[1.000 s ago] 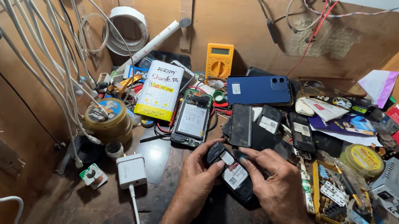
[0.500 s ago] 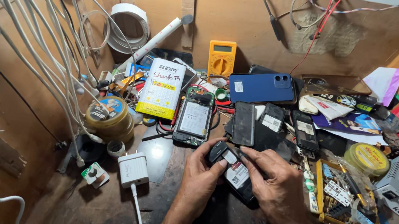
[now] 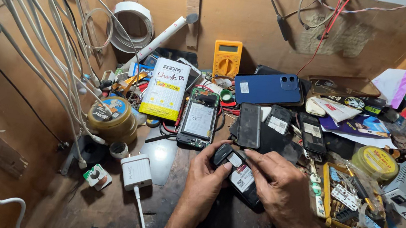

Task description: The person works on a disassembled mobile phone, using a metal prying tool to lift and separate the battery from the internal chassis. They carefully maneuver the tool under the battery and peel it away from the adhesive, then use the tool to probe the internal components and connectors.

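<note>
1. Centrally, both hands hold a small black phone [image 3: 237, 174] with its back open, low over the dark counter [image 3: 170, 199].
2. Left hand [image 3: 204, 180]: closed around the phone's left end, thumb on top near a small dark part at the upper edge.
3. Right hand [image 3: 280, 188]: closed on the phone's right side, index finger stretched across its top edge; a white label shows between the two hands.
4. Just beyond the phone lie a black battery [image 3: 250, 125], a second dark module [image 3: 280, 119] and a keypad phone [image 3: 312, 133].
5. An opened smartphone [image 3: 198, 120] with its board exposed lies up and left of the hands, beside a white-and-yellow box [image 3: 165, 90].
6. A blue smartphone [image 3: 268, 89] lies face down further back, near a yellow multimeter [image 3: 226, 59] leaning on the wall.
7. A white charger [image 3: 135, 171] sits left of the left hand, apart from it.
8. A yellow tray [image 3: 330, 203] of small parts sits just right of the right hand.
</note>
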